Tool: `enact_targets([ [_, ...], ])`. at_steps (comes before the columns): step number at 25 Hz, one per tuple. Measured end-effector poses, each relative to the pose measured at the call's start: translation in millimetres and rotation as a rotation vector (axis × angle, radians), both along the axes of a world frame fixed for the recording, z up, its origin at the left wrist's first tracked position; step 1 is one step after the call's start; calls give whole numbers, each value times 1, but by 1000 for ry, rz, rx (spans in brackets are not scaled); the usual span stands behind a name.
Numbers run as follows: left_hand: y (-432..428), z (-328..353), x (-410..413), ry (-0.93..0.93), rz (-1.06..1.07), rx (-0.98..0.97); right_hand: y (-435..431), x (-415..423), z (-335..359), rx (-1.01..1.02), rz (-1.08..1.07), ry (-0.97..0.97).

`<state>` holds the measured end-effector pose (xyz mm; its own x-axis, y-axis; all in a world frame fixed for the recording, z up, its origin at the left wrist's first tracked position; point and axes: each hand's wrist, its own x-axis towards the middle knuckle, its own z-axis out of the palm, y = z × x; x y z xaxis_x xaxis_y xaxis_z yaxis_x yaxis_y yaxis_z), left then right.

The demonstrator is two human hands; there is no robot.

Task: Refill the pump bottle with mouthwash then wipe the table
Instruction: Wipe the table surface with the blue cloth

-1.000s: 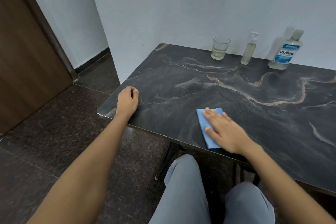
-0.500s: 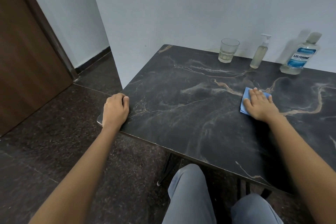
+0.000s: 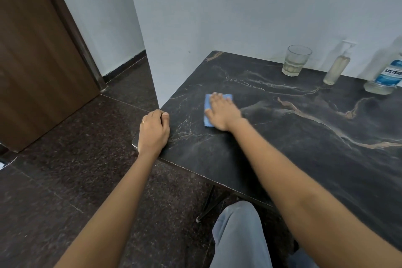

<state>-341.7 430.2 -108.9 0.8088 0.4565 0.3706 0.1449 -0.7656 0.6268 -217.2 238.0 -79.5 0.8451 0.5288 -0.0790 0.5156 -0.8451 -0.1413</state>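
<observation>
Swept from 3 to 9 o'clock across desk (image 3: pixel 282 137): blue cloth (image 3: pixel 207 119) pressed under right hand (image 3: pixel 221 113), fingers flat; left hand (image 3: pixel 153 130) gripping corner edge, fingers curled. Wiping underway.

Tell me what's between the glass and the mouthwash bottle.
The pump bottle stands between the glass and the mouthwash bottle, in the head view.

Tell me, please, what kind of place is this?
Probably a plain room in a home or office: a dark marble-pattern table stands against a bare pale wall, a brown wooden door is on the left, and a mouthwash bottle stands on the table.
</observation>
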Motion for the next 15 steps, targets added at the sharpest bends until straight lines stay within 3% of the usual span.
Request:
enact_targets([
  [3, 2, 4, -2, -22, 60, -101, 53, -58, -6, 30, 216, -5],
  [6, 0, 9, -6, -36, 77, -140, 46, -98, -6, 58, 330, -17],
  [12, -4, 19, -16, -8, 116, -148, -42, -150, 1, 76, 534, -4],
  [15, -2, 22, -17, 46, 140, -206, -105, -156, 6, 72, 496, 43],
])
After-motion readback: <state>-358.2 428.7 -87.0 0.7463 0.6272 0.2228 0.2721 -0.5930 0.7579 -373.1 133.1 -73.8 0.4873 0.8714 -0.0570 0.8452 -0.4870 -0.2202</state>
